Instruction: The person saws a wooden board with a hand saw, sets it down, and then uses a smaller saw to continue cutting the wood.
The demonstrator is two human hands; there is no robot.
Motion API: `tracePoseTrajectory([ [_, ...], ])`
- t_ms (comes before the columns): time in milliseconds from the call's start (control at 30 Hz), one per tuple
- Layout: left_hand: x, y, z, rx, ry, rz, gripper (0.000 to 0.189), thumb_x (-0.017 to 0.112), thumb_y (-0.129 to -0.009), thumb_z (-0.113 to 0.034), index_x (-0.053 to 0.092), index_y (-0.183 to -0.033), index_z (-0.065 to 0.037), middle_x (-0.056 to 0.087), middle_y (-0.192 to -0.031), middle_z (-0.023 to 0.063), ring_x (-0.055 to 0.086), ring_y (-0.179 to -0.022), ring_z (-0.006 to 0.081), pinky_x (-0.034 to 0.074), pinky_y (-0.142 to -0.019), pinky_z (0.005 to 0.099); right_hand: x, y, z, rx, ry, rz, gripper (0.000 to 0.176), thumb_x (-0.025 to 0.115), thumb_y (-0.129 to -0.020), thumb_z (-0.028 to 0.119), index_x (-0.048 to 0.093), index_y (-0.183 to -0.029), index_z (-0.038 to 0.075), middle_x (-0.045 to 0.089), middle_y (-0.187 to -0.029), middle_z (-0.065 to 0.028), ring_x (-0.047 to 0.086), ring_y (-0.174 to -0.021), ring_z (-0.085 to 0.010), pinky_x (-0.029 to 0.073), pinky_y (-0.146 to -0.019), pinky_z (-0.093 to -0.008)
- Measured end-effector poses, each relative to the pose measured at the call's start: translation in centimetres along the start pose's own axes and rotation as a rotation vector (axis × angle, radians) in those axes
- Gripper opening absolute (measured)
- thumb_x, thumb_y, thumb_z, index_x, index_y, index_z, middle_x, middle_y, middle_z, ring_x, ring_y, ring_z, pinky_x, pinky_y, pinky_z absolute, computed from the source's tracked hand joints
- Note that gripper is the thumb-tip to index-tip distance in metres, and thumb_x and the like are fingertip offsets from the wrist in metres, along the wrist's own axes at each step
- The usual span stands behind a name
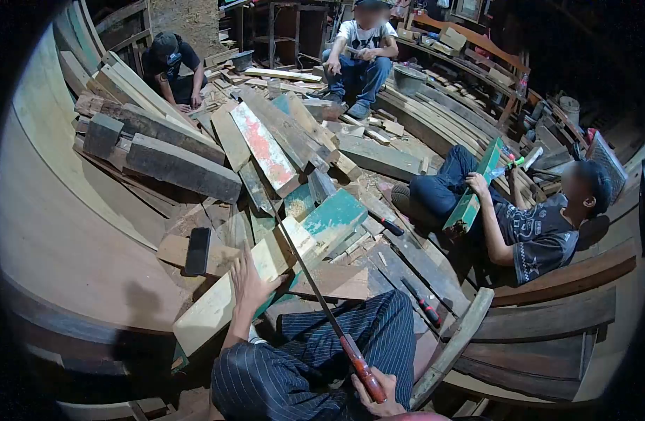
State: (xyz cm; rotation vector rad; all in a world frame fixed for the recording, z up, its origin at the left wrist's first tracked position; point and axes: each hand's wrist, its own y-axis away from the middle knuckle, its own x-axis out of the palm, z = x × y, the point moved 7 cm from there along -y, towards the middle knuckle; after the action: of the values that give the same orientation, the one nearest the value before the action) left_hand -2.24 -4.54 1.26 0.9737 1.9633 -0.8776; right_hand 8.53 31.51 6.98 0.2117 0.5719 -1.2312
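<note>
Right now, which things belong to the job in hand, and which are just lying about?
In hand: pale plank under the left hand; long blade, held by the right hand.
Lying about: black block, red-painted board, dark beams, screwdriver.

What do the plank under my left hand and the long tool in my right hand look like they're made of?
The plank under the left hand: pale bare wood, rough-sawn, patchy teal paint at the far end. The tool in the right hand: thin dark shaft, probably dull metal; reddish glossy handle, likely varnished wood.
</note>
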Motion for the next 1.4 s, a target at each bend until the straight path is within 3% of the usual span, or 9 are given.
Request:
tracePoseTrajectory([
  [167, 0.3, -0.7, 0.8, 0.002, -0.030, 0.070, 0.120, 0.089, -0.063, -0.050, 0.030, -0.153, 0.001, 0.049, -0.135, 0.0209, 0.045, -0.125, 0.0391, 0.035, -0.107, 0.0501, 0.2, 0.1, -0.3, 0.067, -0.154, -0.003, 0.015, 0.079, -0.085, 0.014, 0.067, -0.082, 0.006, 0.055, -0.052, -0.0059, 0.057, -0.040, -0.0185, 0.042, -0.043, -0.0308],
  [367, 0.9, -0.3, 1.4, 0.034, -0.105, 0.011, 0.116, 0.086, -0.064, -0.056, 0.034, -0.151, 0.002, 0.050, -0.137, 0.0210, 0.043, -0.129, 0.0386, 0.033, -0.108, 0.0514, -0.7, -0.2, 0.8, -0.057, 0.157, -0.033, 0.019, 0.080, -0.085, 0.017, 0.065, -0.080, 0.007, 0.058, -0.054, -0.0068, 0.058, -0.042, -0.0214, 0.044, -0.046, -0.0311],
  [533, 0.3, 0.1, 1.0, -0.013, -0.027, 0.074, 0.111, 0.085, -0.065, -0.056, 0.039, -0.147, 0.002, 0.047, -0.144, 0.0239, 0.043, -0.133, 0.0419, 0.031, -0.110, 0.0537, -1.8, -2.9, 3.7, 0.126, -0.094, 0.086, 0.017, 0.079, -0.088, 0.014, 0.066, -0.086, 0.003, 0.054, -0.055, -0.0096, 0.056, -0.042, -0.0204, 0.041, -0.046, -0.0308],
  [667, 1.3, -0.6, 1.4, 0.007, -0.097, 0.126, 0.112, 0.086, -0.066, -0.053, 0.036, -0.151, 0.000, 0.047, -0.146, 0.0226, 0.042, -0.135, 0.0425, 0.029, -0.113, 0.0556, -1.0, -6.0, 4.6, -0.046, -0.201, 0.064, 0.016, 0.075, -0.089, 0.007, 0.066, -0.101, 0.001, 0.061, -0.065, -0.0143, 0.062, -0.051, -0.0229, 0.046, -0.050, -0.0319],
  [733, 1.2, -0.6, 1.3, 0.005, -0.086, 0.112, 0.114, 0.088, -0.066, -0.044, 0.031, -0.154, -0.001, 0.048, -0.147, 0.0208, 0.041, -0.136, 0.0411, 0.029, -0.114, 0.0546, 0.8, -8.3, 3.7, -0.096, -0.209, 0.090, 0.017, 0.074, -0.089, 0.006, 0.065, -0.103, 0.001, 0.061, -0.067, -0.0157, 0.063, -0.052, -0.0262, 0.047, -0.052, -0.0338],
  [900, 1.8, -0.4, 2.4, 0.048, -0.098, 0.061, 0.112, 0.089, -0.066, -0.040, 0.032, -0.154, -0.002, 0.046, -0.149, 0.0188, 0.042, -0.136, 0.0388, 0.029, -0.115, 0.0533, 5.5, -13.7, 2.7, -0.260, -0.250, -0.003, 0.020, 0.075, -0.087, 0.006, 0.064, -0.102, 0.000, 0.064, -0.072, -0.0193, 0.066, -0.060, -0.0342, 0.050, -0.055, -0.0386],
  [967, 1.6, -0.3, 2.1, 0.036, -0.097, 0.066, 0.111, 0.089, -0.066, -0.038, 0.033, -0.154, -0.002, 0.046, -0.149, 0.0182, 0.042, -0.136, 0.0389, 0.029, -0.115, 0.0526, 6.3, -14.2, 2.4, -0.222, -0.257, 0.017, 0.019, 0.075, -0.087, 0.006, 0.064, -0.101, 0.000, 0.064, -0.072, -0.0196, 0.066, -0.060, -0.0356, 0.049, -0.055, -0.0388],
  [1267, 1.8, -0.3, 2.4, -0.059, -0.141, 0.107, 0.105, 0.086, -0.067, -0.029, 0.035, -0.154, -0.001, 0.042, -0.154, 0.0182, 0.038, -0.142, 0.0408, 0.026, -0.120, 0.0509, 4.9, -8.3, 0.8, -0.226, -0.146, 0.166, 0.022, 0.075, -0.086, 0.007, 0.057, -0.098, 0.004, 0.065, -0.078, -0.0182, 0.067, -0.066, -0.0386, 0.052, -0.057, -0.0414],
  [1400, 1.1, -0.3, 1.7, 0.003, -0.091, 0.081, 0.106, 0.085, -0.068, -0.034, 0.034, -0.155, -0.002, 0.044, -0.151, 0.0192, 0.040, -0.139, 0.0387, 0.029, -0.117, 0.0514, 2.9, -6.2, 0.6, -0.150, -0.213, 0.174, 0.022, 0.075, -0.085, 0.004, 0.058, -0.099, 0.002, 0.066, -0.078, -0.0161, 0.070, -0.064, -0.0302, 0.053, -0.055, -0.0368],
])
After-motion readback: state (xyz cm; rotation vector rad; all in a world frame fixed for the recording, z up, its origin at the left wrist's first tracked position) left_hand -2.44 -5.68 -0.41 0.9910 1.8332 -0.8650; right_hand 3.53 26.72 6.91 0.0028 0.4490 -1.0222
